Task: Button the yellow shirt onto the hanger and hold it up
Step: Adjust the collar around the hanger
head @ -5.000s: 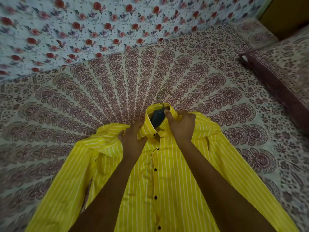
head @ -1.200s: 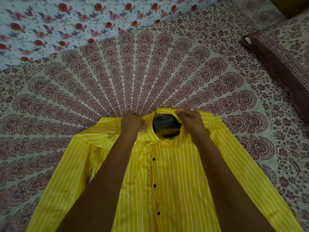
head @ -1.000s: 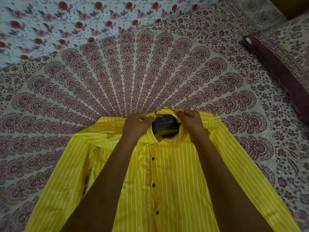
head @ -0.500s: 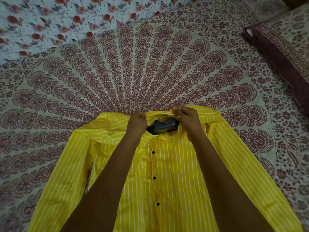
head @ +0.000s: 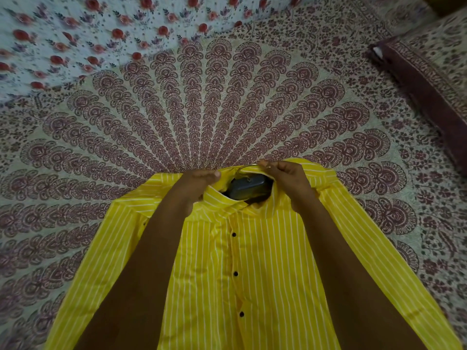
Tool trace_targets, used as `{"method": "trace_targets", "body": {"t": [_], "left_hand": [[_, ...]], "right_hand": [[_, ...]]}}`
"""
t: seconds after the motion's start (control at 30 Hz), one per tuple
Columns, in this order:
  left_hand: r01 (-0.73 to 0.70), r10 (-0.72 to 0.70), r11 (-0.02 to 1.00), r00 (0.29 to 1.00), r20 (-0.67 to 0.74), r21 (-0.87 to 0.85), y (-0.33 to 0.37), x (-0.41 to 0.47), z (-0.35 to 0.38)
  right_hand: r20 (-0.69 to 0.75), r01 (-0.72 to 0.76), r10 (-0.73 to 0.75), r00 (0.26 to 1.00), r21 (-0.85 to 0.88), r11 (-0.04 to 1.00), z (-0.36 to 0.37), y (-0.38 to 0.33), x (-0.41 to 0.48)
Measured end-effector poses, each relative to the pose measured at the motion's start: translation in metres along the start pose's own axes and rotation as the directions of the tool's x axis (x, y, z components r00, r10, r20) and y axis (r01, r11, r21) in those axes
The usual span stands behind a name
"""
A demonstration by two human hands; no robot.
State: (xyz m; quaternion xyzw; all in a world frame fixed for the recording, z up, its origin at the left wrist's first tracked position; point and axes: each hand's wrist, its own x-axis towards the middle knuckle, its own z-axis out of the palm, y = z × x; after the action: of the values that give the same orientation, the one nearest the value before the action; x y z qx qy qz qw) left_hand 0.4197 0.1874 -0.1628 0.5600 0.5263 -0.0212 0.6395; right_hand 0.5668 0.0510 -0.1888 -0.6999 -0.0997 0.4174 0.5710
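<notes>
Both hands pinching the collar

The left hand and right hand are gripping the yellow shirt collar, lying near on the bedspread; soft, light cloth, likely best lifted by the hanger.

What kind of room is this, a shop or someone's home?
Most likely a bedroom at home. The yellow shirt lies on a bed covered with a patterned bedsheet, a floral sheet lies beyond it, and what looks like a matching pillow sits at the right edge.
</notes>
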Motion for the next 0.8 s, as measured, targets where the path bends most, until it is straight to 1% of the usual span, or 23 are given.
{"method": "trace_targets", "body": {"t": [0.03,0.07,0.13,0.2,0.23,0.27,0.3,0.4,0.47,0.5,0.57,0.6,0.63,0.67,0.7,0.73,0.77,0.8], "left_hand": [[0.024,-0.024,0.999,1.000,0.018,-0.022,0.002,0.001,-0.004],[0.021,-0.021,1.000,0.999,0.030,0.003,0.003,0.002,-0.008],[-0.015,0.012,0.990,1.000,0.018,0.141,0.004,0.002,-0.012],[-0.065,0.073,0.959,0.997,-0.019,0.278,0.004,0.001,-0.010],[-0.063,0.082,0.950,0.995,-0.048,0.306,0.003,0.001,-0.008],[-0.048,0.072,0.951,0.995,-0.065,0.305,0.001,0.001,-0.005],[-0.031,0.050,0.964,0.997,-0.067,0.265,0.002,-0.001,-0.003],[0.112,-0.113,0.992,0.994,0.005,0.053,0.007,-0.006,-0.002],[0.137,-0.137,0.990,0.989,0.054,0.016,0.003,-0.006,-0.003],[0.110,-0.113,0.993,0.992,0.050,0.047,0.000,-0.007,-0.003],[-0.006,0.005,0.969,1.000,0.007,0.248,-0.008,-0.003,-0.002],[-0.056,0.063,0.919,0.998,-0.006,0.391,-0.011,-0.003,-0.002],[-0.071,0.101,0.829,0.995,-0.024,0.554,-0.013,-0.003,-0.001],[-0.046,0.112,0.718,0.992,-0.050,0.695,-0.015,-0.004,-0.002],[-0.014,0.109,0.646,0.991,-0.074,0.764,-0.016,-0.006,-0.003],[0.010,0.094,0.648,0.991,-0.093,0.762,-0.017,-0.008,-0.004],[0.014,0.080,0.733,0.991,-0.106,0.680,-0.017,-0.010,-0.007],[0.016,0.053,0.855,0.991,-0.119,0.519,-0.017,-0.012,-0.011]], "right_hand": [[0.000,-0.019,0.019,1.000,-0.009,1.000,-0.001,-0.002,0.000],[-0.005,-0.035,0.035,0.999,-0.013,0.999,-0.001,-0.002,0.000],[-0.028,-0.057,0.056,0.998,-0.020,0.998,0.001,-0.003,-0.002],[-0.050,-0.072,0.072,0.996,-0.008,0.997,0.004,-0.004,-0.003],[-0.064,-0.084,0.085,0.994,0.013,0.996,0.005,-0.005,-0.004],[-0.090,-0.097,0.101,0.991,0.040,0.994,0.005,-0.006,-0.004],[-0.108,-0.110,0.117,0.987,0.070,0.991,0.005,-0.009,-0.006],[-0.124,-0.139,0.155,0.980,0.122,0.983,0.003,-0.014,-0.008],[-0.137,-0.168,0.187,0.973,0.141,0.976,0.004,-0.015,-0.010],[-0.138,-0.173,0.193,0.971,0.148,0.974,0.004,-0.015,-0.011],[-0.142,-0.174,0.197,0.970,0.156,0.972,0.006,-0.014,-0.013],[-0.149,-0.173,0.197,0.969,0.161,0.972,0.007,-0.013,-0.014],[-0.160,-0.164,0.191,0.968,0.168,0.972,0.007,-0.012,-0.013],[-0.176,-0.156,0.188,0.966,0.183,0.971,0.008,-0.011,-0.013],[-0.196,-0.150,0.189,0.962,0.198,0.969,0.009,-0.011,-0.015],[-0.220,-0.148,0.195,0.956,0.215,0.965,0.010,-0.011,-0.015],[-0.236,-0.153,0.207,0.949,0.229,0.961,0.009,-0.010,-0.014],[-0.240,-0.164,0.223,0.945,0.245,0.956,0.009,-0.009,-0.013]]}}
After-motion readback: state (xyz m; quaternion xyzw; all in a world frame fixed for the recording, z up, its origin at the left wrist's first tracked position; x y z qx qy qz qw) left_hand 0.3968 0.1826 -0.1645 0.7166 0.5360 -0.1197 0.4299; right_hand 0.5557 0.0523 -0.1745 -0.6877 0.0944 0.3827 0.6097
